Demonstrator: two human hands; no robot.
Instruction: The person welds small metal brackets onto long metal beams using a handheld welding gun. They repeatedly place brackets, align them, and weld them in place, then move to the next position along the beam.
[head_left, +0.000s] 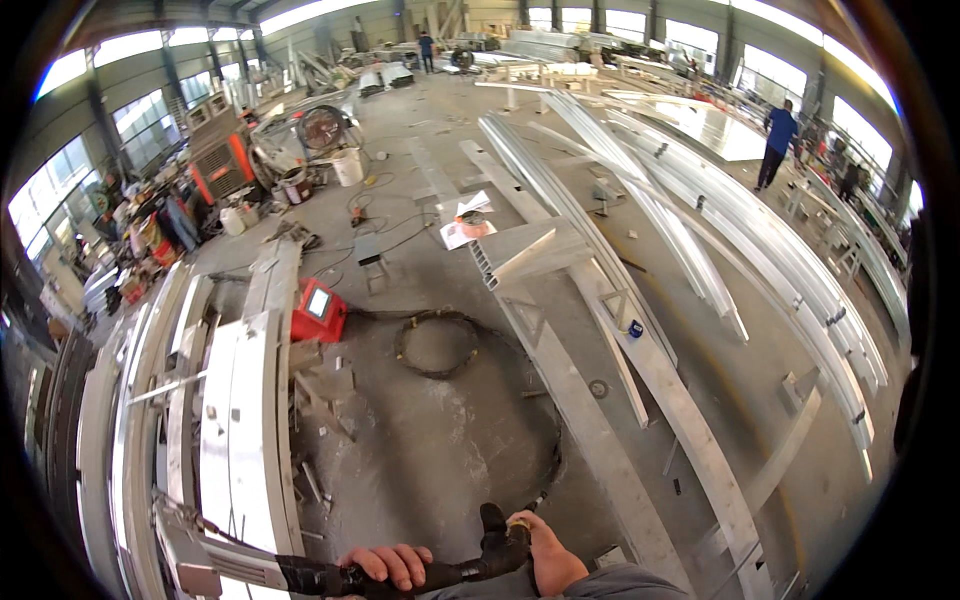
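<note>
Stacked beams (228,420): laid lengthwise at far left; sharp edges are best kept clear of the cable.
Tool front (245,562): pale metal, pointed left across the near beam ends; contact cannot be confirmed.
Red unit (322,312): placed beside the stack, screen facing upward.
Left hand (390,566): clamped over the black tool body; steady guidance is best given here.
Black tool (483,570): held crosswise at the lower edge, between both hands.
Right hand (552,558): wrapped around the rear grip; twisting should be avoided.
Cable (557,450): run from the grip toward a floor coil (437,372); slack should be maintained.
</note>
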